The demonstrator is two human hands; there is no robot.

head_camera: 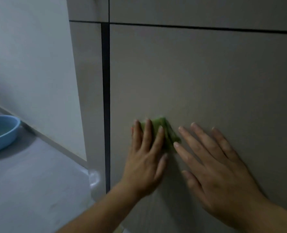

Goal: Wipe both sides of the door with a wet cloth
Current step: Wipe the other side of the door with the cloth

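The left hand (146,158) presses a green cloth (166,133) flat-fingered against the door (206,78), apparently folded, beside the flat, empty right hand (213,167).

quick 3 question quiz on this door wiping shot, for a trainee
1. True or false: the left hand presses the cloth against the door with straight fingers.
2. The right hand: A) grips a handle B) lies open on the door, right of the cloth C) is out of view
3. Fill in: the basin on the floor is ____ in colour.
Key: 1 true; 2 B; 3 blue
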